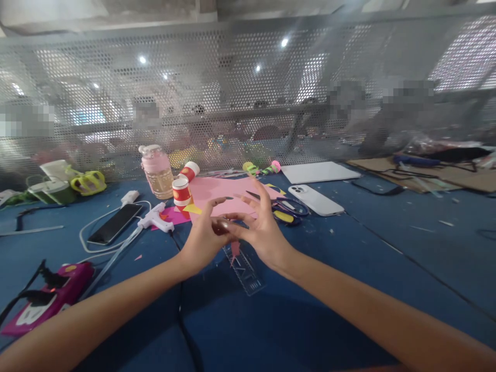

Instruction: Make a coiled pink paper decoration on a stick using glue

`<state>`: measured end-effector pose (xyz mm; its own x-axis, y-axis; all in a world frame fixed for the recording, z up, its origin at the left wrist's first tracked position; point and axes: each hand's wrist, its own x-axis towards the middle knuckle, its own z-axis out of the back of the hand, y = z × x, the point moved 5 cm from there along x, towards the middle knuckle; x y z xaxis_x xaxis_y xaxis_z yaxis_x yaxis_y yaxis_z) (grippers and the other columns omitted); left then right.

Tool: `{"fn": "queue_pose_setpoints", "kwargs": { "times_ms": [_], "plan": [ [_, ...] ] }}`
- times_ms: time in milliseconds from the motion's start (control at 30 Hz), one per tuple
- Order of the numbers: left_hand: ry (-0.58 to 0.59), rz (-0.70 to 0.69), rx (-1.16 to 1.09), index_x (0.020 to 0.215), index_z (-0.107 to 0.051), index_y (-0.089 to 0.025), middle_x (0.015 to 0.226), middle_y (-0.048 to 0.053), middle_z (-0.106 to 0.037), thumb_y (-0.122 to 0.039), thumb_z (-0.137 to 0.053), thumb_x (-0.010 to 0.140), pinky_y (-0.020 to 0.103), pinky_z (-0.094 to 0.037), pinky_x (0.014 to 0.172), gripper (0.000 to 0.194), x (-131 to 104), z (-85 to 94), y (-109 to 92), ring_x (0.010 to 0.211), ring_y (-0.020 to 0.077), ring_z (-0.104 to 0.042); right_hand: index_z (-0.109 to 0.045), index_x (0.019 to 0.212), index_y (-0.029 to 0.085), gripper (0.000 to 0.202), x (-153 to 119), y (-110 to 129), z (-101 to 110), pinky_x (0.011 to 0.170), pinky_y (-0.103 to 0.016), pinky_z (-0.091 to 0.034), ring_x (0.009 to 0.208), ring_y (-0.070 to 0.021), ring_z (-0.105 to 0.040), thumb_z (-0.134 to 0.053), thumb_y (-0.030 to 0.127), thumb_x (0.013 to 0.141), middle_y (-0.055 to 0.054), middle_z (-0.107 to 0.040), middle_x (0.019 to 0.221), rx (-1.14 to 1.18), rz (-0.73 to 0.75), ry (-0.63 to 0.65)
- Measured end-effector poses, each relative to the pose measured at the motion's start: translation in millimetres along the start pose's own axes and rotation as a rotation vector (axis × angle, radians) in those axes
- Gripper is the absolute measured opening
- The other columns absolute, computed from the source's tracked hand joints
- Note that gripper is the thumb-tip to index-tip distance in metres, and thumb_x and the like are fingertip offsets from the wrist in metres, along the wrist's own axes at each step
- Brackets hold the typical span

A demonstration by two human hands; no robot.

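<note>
My left hand [203, 235] and my right hand [267, 235] meet above the blue table, thumbs and fingertips pinched together. Whatever lies between the fingertips is hidden or too small to name. Just below the fingers shows a small pink piece [235, 249]; whether it hangs from them or rests lower I cannot tell. Under the hands lies a clear plastic stencil ruler [248, 277] with cut-out shapes. Behind them a pink paper sheet [225, 188] is spread out. Dark blue-handled scissors [300, 206] lie right of my right hand.
Left of the hands are a white glue gun [155, 219], a black phone [116, 223] and a magenta power strip [54, 299]. Red-and-yellow paper rolls [181, 191] stand by a pink-lidded bottle [157, 173]. A white phone [315, 200] lies right. Perforated metal screen [232, 103] behind.
</note>
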<state>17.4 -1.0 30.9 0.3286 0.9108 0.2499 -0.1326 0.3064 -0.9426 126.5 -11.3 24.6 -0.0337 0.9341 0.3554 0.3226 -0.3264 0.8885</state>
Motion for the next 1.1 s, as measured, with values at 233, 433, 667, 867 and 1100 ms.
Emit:
{"fn": "queue_pose_setpoints", "kwargs": {
  "times_ms": [233,433,667,867,1100],
  "plan": [
    [0.036,0.05,-0.126,0.118,-0.036,-0.017,0.061,-0.006,-0.058,-0.006,-0.07,0.056,0.023,-0.05,0.059,0.072,1,-1.9,2,0.058,0.0105,-0.06,-0.007,0.133,0.052,0.107,2,5,2,0.075,-0.041,-0.056,0.083,-0.0164,-0.06,-0.073,0.015,0.057,-0.003,-0.035,0.127,0.074,-0.057,-0.032],
    [0.001,0.105,-0.134,0.114,-0.038,-0.016,0.058,-0.006,-0.06,-0.005,-0.068,0.055,0.024,-0.051,0.059,0.067,4,-0.4,6,0.057,0.0109,-0.06,-0.007,0.131,0.055,0.111,6,5,8,0.077,-0.039,-0.055,0.091,-0.018,-0.061,-0.073,0.009,0.055,-0.002,-0.034,0.129,0.175,-0.152,-0.076],
    [0.075,0.119,-0.071,0.11,-0.041,-0.015,0.058,-0.005,-0.061,-0.004,-0.066,0.054,0.023,-0.049,0.054,0.062,7,1.9,6,0.054,0.0109,-0.06,-0.013,0.132,0.049,0.105,6,4,8,0.069,-0.027,-0.056,0.087,-0.0145,-0.063,-0.071,0.005,0.056,-0.003,-0.039,0.128,0.235,-0.289,-0.058],
    [0.068,0.12,-0.039,0.108,-0.042,-0.016,0.059,-0.005,-0.06,0.001,-0.063,0.053,0.021,-0.047,0.053,0.061,8,3.3,3,0.056,0.0108,-0.06,-0.013,0.133,0.045,0.106,6,3,8,0.068,-0.028,-0.056,0.087,-0.0155,-0.063,-0.07,0.004,0.054,-0.005,-0.042,0.124,0.213,-0.296,-0.027],
    [0.05,0.124,-0.047,0.105,-0.043,-0.015,0.056,-0.006,-0.056,-0.005,-0.065,0.057,0.023,-0.046,0.054,0.054,3,-0.5,3,0.053,0.0103,-0.057,-0.014,0.132,0.046,0.104,10,1,11,0.081,-0.042,-0.053,0.092,-0.0195,-0.059,-0.076,0.017,0.055,-0.004,-0.043,0.119,0.087,-0.142,-0.026]
  ]
}}
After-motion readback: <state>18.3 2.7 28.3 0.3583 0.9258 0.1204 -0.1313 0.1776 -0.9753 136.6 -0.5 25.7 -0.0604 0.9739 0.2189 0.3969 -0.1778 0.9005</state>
